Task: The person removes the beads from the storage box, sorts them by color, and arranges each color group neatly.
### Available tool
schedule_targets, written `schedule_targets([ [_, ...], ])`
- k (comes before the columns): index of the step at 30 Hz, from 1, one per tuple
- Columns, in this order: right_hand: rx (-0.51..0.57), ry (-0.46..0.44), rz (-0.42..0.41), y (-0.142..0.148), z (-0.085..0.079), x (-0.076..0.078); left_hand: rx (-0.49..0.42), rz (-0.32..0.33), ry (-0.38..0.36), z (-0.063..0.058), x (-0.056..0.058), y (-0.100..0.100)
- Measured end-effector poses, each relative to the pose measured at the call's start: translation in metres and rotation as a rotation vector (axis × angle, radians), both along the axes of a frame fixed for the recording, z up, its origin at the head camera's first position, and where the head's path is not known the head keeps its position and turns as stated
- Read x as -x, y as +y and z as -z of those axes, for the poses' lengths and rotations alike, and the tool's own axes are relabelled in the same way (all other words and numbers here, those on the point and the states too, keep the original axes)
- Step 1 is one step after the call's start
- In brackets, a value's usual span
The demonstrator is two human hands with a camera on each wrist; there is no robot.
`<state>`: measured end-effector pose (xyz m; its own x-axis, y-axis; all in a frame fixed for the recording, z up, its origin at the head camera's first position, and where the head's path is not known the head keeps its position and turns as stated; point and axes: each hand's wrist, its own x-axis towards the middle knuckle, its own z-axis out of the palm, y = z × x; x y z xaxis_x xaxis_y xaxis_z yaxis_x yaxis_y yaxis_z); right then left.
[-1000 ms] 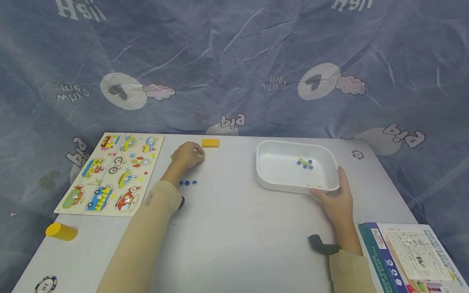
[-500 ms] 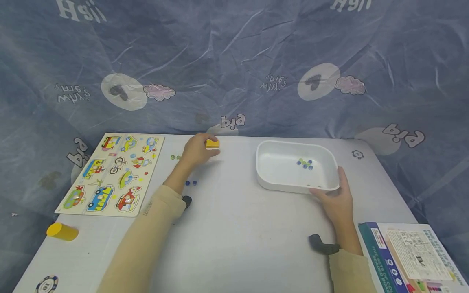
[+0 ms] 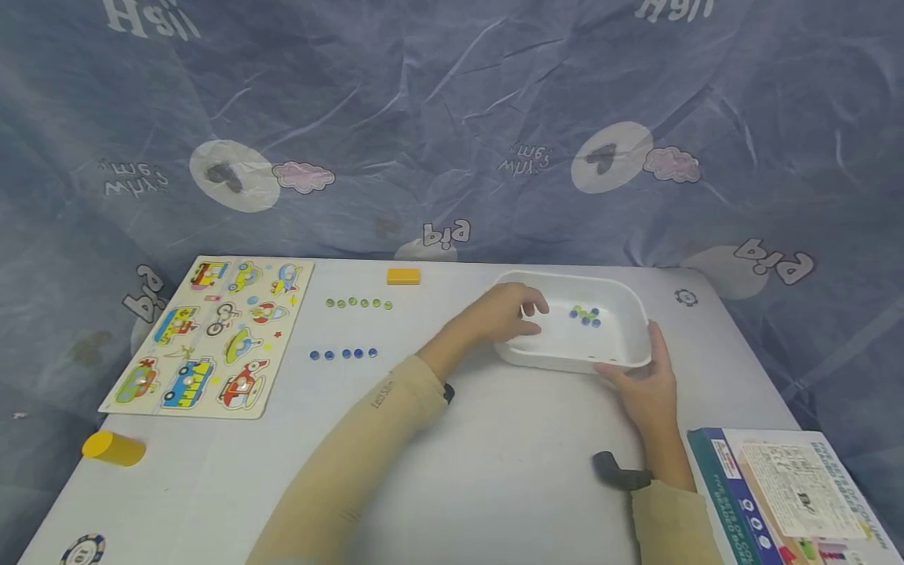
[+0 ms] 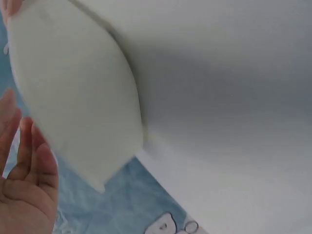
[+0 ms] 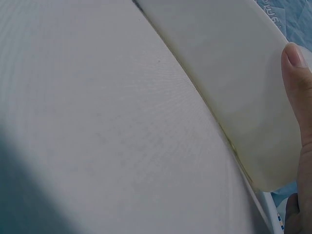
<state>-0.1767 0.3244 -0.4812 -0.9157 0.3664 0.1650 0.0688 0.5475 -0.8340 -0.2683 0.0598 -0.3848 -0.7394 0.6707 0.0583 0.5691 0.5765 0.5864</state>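
A white tray [image 3: 614, 292] stands at the right of the table. Small green and blue glossy pieces [image 3: 585, 315] lie clustered inside it. My left hand [image 3: 503, 314] is over the tray's left rim with loosely bent fingers, nothing visible between them; its fingers [image 4: 29, 161] also show beside the tray wall in the left wrist view. My right hand [image 3: 648, 392] holds the tray's near right corner, thumb [image 5: 295, 83] against the outer wall. To the left, several green pieces [image 3: 364, 303] form a row, with a row of blue pieces [image 3: 346, 354] nearer me.
A picture puzzle board [image 3: 219, 337] lies at the left, with a yellow cylinder [image 3: 116, 448] in front of it. Behind the green row is a yellow block [image 3: 403, 276]. A box with printed text [image 3: 798, 494] occupies the near right corner.
My left hand has left the green row, passed near the yellow block and moved right to the tray, uncovering both rows. The right hand stays on the tray.
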Motion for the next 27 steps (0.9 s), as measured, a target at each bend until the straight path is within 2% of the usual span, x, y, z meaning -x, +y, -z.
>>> schedule_targets([
  [3,-0.002,-0.005,0.005,0.000,0.000,0.001,0.053,0.048,-0.044,0.008,0.004,0.022],
  [6,-0.001,-0.001,0.004,0.001,0.000,0.001,0.087,0.059,-0.109,0.016,0.006,0.041],
  [13,-0.010,-0.002,0.004,0.001,-0.001,0.000,0.106,0.110,-0.206,0.037,0.012,0.076],
  [16,-0.028,-0.002,0.008,0.000,-0.001,0.000,0.105,0.133,-0.237,0.042,0.014,0.086],
  [21,-0.024,-0.004,0.010,0.001,-0.001,-0.001,0.084,0.125,-0.316,0.048,0.017,0.097],
  [27,-0.025,0.007,0.004,0.003,0.000,0.000,0.073,0.140,-0.315,0.051,0.018,0.106],
])
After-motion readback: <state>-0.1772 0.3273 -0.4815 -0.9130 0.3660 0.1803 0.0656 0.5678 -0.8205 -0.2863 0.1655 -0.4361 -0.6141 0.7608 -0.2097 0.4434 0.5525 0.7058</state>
